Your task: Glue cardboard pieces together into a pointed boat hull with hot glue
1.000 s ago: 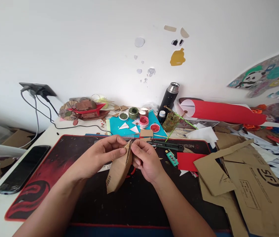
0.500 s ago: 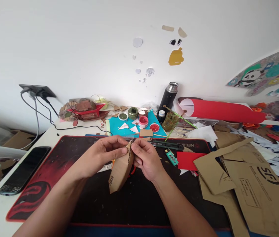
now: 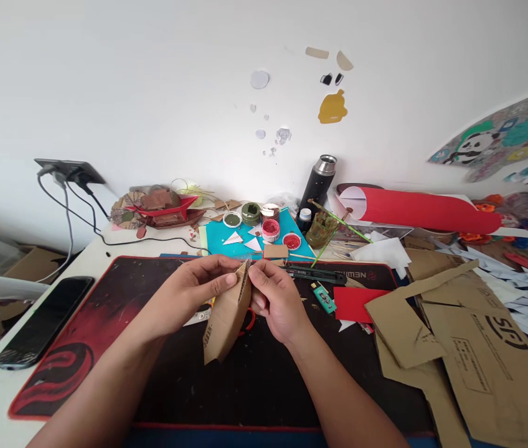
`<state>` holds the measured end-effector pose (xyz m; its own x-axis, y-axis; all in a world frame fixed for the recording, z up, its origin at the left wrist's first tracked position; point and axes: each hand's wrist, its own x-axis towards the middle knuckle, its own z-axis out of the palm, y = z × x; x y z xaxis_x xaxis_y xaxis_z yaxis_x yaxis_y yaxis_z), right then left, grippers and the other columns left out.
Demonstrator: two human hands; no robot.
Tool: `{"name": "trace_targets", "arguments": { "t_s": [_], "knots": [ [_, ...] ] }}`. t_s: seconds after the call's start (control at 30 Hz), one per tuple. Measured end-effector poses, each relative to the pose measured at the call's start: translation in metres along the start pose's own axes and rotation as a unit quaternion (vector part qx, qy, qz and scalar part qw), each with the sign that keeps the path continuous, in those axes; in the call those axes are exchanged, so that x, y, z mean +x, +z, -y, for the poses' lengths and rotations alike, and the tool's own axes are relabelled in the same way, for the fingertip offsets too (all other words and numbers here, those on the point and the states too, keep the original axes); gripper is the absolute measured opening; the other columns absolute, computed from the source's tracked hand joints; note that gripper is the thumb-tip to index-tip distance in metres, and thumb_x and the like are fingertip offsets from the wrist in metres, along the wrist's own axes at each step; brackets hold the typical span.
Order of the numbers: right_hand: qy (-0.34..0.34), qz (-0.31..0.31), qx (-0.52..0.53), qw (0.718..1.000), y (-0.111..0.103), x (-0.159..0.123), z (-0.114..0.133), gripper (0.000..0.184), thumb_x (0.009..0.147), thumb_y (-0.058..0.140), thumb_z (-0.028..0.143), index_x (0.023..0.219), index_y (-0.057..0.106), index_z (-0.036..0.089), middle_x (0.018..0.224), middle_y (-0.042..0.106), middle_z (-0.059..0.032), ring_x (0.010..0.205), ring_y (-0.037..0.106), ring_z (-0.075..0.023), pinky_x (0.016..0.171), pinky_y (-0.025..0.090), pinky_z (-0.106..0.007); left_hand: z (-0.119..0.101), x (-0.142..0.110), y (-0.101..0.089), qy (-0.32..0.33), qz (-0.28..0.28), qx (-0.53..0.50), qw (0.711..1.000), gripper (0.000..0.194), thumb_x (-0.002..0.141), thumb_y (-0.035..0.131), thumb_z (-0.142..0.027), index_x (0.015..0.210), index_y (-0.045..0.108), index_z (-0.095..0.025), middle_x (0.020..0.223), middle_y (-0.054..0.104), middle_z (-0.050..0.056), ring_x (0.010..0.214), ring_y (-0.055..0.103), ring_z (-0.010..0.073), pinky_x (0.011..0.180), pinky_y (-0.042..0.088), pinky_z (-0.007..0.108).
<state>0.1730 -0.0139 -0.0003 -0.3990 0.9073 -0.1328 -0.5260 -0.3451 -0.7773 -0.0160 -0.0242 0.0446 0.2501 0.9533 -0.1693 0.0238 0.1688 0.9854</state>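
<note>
The folded cardboard piece (image 3: 227, 320) has tilted a little, its lower end now slightly further left than half a second ago. It is over the dark desk mat (image 3: 245, 398) — its pointed top between both hands. The left hand (image 3: 189, 291) pinches its upper left side; the right hand (image 3: 279, 302) is clamped on the upper right edge. Beyond lie a box cutter (image 3: 322, 274) and a blue sheet (image 3: 215, 239) bearing paint pots (image 3: 271, 229) — cardboard sheets (image 3: 507, 373) at right.

Bright, soft light, faint shadow by flask (image 3: 316, 185) on wall (image 3: 175, 93); wide-angle stretch & blur nr edges.
</note>
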Motion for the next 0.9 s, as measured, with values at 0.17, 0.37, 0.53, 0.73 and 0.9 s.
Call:
{"name": "trace_targets", "arguments": {
  "t_s": [0.17,0.37,0.53,0.73,0.9],
  "knots": [
    [0.008,0.008,0.001,1.000,-0.0007,0.0014,0.0003,0.048,0.079,0.092,0.059,0.080,0.062,0.022,0.048,0.044,0.0109,0.043,0.029,-0.0064,0.041,0.021,-0.019,0.0042,0.0005,-0.0021,-0.008,-0.043,-0.016,0.999,0.051,0.086,0.092,-0.051,0.128,0.080,-0.025,0.104,0.083,0.009,0.095,0.075,0.0250,0.079,0.058,0.030],
    [-0.003,0.022,-0.004,1.000,-0.0005,0.0017,0.0004,0.045,0.080,0.093,0.055,0.078,0.062,0.022,0.049,0.041,0.0120,0.041,0.027,-0.0051,0.041,0.019,-0.020,0.0004,0.0002,-0.0018,0.023,-0.035,0.024,0.999,0.037,0.091,0.087,-0.054,0.113,0.086,-0.025,0.108,0.083,0.009,0.097,0.074,0.0239,0.081,0.057,0.029],
    [-0.010,0.033,-0.002,0.999,0.0008,0.0008,-0.0008,0.043,0.082,0.093,0.051,0.076,0.062,0.021,0.051,0.041,0.0119,0.040,0.025,-0.0039,0.041,0.018,-0.021,-0.0009,-0.0015,-0.0039,0.017,-0.021,0.062,0.998,0.037,0.094,0.083,-0.056,0.113,0.089,-0.025,0.113,0.084,0.009,0.100,0.073,0.0252,0.085,0.057,0.031],
    [-0.010,0.022,0.011,1.000,0.0007,0.0006,0.0008,0.044,0.079,0.094,0.051,0.075,0.062,0.022,0.051,0.038,0.0127,0.041,0.024,-0.0038,0.041,0.019,-0.020,0.0010,-0.0017,-0.0009,0.030,-0.014,0.054,0.998,0.035,0.095,0.083,-0.053,0.117,0.088,-0.026,0.118,0.084,0.009,0.107,0.075,0.0270,0.094,0.058,0.033],
    [-0.010,0.014,0.014,1.000,0.0016,0.0006,0.0035,0.046,0.078,0.096,0.052,0.075,0.061,0.022,0.051,0.038,0.0131,0.042,0.024,-0.0037,0.040,0.019,-0.019,0.0003,0.0003,0.0028,0.052,-0.011,0.070,0.996,0.035,0.098,0.081,-0.052,0.123,0.087,-0.029,0.117,0.085,0.006,0.111,0.076,0.0267,0.102,0.058,0.034]
  ]
}}
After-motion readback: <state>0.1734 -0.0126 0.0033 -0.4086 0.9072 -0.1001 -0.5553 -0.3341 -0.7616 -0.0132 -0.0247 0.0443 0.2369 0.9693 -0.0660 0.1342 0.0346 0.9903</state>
